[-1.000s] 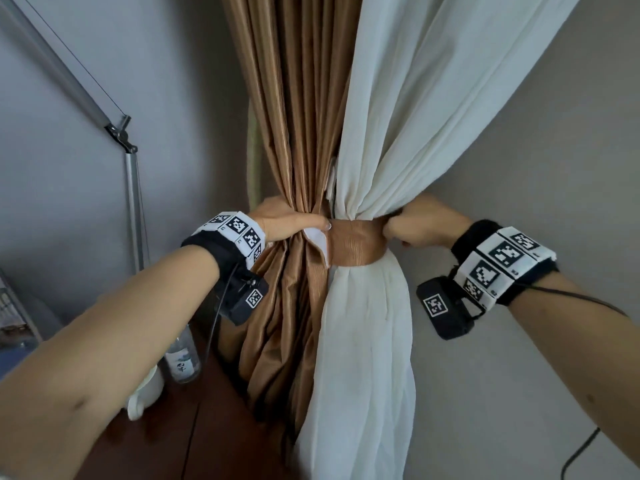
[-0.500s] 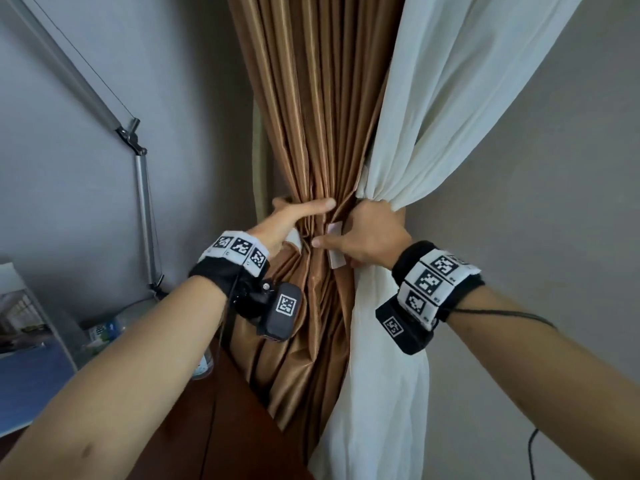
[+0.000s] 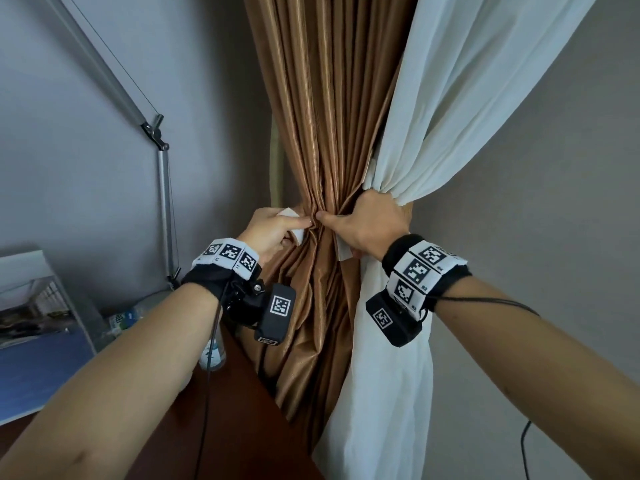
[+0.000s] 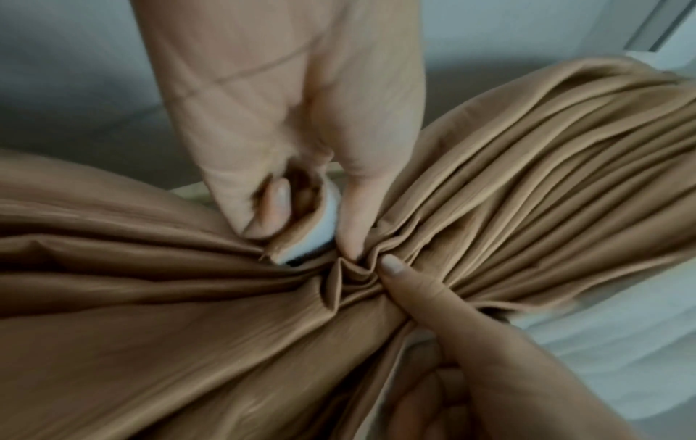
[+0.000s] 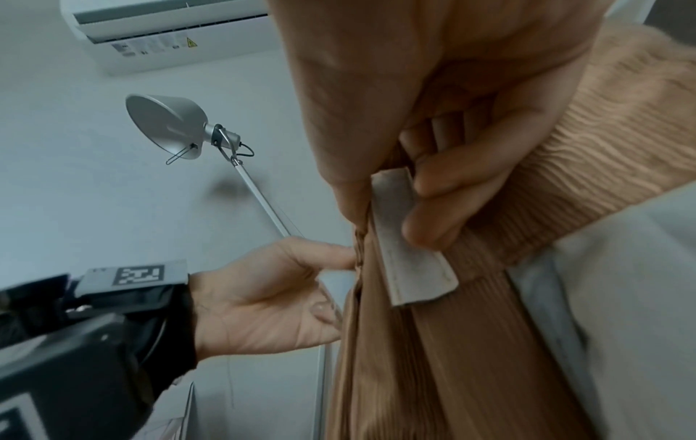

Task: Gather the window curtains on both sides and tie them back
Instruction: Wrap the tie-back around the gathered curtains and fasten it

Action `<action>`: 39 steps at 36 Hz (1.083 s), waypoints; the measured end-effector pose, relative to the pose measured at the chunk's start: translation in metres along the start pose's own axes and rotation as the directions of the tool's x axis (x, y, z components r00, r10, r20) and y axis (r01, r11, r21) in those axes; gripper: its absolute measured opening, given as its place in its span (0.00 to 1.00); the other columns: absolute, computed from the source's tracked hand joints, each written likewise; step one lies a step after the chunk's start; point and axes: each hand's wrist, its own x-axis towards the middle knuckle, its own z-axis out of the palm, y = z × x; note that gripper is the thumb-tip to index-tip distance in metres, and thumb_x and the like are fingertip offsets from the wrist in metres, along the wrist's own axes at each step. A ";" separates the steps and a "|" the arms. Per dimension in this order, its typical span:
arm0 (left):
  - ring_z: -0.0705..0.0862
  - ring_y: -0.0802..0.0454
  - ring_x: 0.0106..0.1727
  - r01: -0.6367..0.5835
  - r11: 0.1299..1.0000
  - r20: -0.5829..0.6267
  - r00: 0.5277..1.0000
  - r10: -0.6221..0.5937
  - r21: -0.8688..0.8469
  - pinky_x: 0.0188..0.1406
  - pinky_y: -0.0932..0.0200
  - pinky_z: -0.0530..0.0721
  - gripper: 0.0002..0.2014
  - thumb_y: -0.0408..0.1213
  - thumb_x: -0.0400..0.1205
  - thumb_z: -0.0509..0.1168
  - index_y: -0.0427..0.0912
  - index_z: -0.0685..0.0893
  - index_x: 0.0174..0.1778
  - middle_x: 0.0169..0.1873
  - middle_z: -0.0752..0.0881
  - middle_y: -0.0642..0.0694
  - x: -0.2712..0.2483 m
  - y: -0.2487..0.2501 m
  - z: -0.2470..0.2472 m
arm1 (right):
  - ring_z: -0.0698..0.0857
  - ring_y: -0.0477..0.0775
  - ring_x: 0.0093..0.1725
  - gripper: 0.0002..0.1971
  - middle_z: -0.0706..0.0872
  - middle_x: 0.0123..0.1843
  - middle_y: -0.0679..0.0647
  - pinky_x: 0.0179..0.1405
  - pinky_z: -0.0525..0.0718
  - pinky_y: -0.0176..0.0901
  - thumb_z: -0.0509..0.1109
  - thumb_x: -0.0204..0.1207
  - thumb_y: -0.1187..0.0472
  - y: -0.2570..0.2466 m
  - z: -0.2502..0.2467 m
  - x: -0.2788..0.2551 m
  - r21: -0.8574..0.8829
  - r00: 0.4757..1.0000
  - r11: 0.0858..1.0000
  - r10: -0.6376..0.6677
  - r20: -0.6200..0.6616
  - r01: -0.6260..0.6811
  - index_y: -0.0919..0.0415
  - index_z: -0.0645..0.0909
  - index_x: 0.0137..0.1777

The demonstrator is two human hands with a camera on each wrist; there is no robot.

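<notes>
A brown curtain [image 3: 329,133] and a white sheer curtain [image 3: 433,116] hang gathered into one bundle. My left hand [image 3: 294,226] pinches one end of the brown tieback, whose white fastener pad [image 4: 320,226] shows between thumb and fingers. At the bundle's right side, my right hand [image 3: 346,230] curls its fingers round the other tieback end, which carries a white fastener strip [image 5: 410,247]. Both thumbs press into the brown folds and nearly touch at the front of the gather. The rest of the tieback is hidden behind the curtains.
A metal desk lamp [image 5: 169,125] rises on its jointed arm [image 3: 162,188] left of the curtains. Below the hands lies a dark wooden desk [image 3: 225,427] with a water bottle [image 3: 214,351]. An air conditioner [image 5: 169,32] hangs on the wall. Bare wall lies right.
The brown band that lay across the bundle's front no longer shows there. Both hands have come in from the sides to the front of the gather, each with a tieback end.
</notes>
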 end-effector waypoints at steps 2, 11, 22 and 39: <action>0.85 0.57 0.30 -0.052 0.999 -0.050 0.997 0.052 0.018 0.36 0.62 0.81 0.08 0.25 0.76 0.72 0.41 0.84 0.36 0.26 0.87 0.50 0.000 -0.003 0.005 | 0.83 0.55 0.37 0.29 0.77 0.29 0.51 0.33 0.76 0.42 0.70 0.67 0.30 -0.001 -0.002 -0.001 0.005 1.000 1.000 -0.005 0.002 0.005 0.58 0.72 0.29; 0.83 0.47 0.35 -0.234 0.956 -0.212 0.939 0.270 0.178 0.40 0.50 0.81 0.05 0.42 0.70 0.65 0.48 0.84 0.36 0.32 0.86 0.43 0.002 -0.027 0.025 | 0.85 0.59 0.53 0.35 0.85 0.47 0.56 0.40 0.78 0.46 0.66 0.65 0.25 -0.020 0.002 0.001 -0.199 0.999 0.980 -0.019 -0.043 0.010 0.61 0.81 0.47; 0.79 0.58 0.26 -0.247 0.849 -0.181 0.913 0.365 0.468 0.37 0.60 0.80 0.16 0.38 0.78 0.72 0.35 0.80 0.27 0.23 0.81 0.48 -0.014 0.001 0.027 | 0.82 0.63 0.62 0.22 0.83 0.61 0.60 0.53 0.80 0.51 0.68 0.76 0.45 -0.017 -0.001 0.019 -0.280 0.998 0.959 0.038 -0.049 -0.050 0.62 0.81 0.60; 0.83 0.40 0.36 -0.351 0.548 0.053 0.873 0.485 0.759 0.36 0.55 0.77 0.15 0.38 0.79 0.70 0.39 0.76 0.29 0.28 0.83 0.43 -0.027 -0.012 0.034 | 0.91 0.57 0.35 0.26 0.90 0.33 0.58 0.43 0.90 0.47 0.65 0.74 0.41 -0.007 -0.014 0.019 0.292 0.926 0.928 0.119 0.358 -0.232 0.68 0.86 0.41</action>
